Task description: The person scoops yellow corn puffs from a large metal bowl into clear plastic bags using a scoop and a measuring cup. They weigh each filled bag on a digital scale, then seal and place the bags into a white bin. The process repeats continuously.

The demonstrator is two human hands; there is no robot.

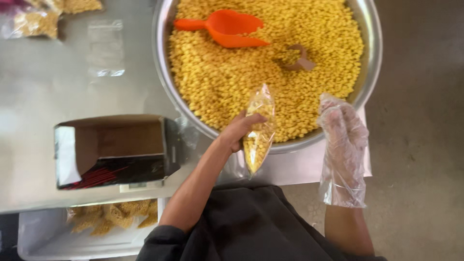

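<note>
My left hand (238,129) grips a small clear plastic bag (259,130) partly filled with yellow puffed snack pieces, held upright over the near rim of a big steel bowl (162,72). The bowl is heaped with the same yellow pieces (299,38). My right hand (342,130), inside a loose clear plastic glove, hovers at the bowl's near right rim with fingers apart and nothing in it. An orange plastic scoop (232,29) lies on the pile at the far side, and a small brown scoop (298,59) is half buried to its right.
An open cardboard box (113,147) with red sticks inside sits on the steel table (43,87) to the left. A white tray (43,237) below holds filled snack bags. Empty clear bags (105,48) and filled bags (36,21) lie at the far left. Grey floor is to the right.
</note>
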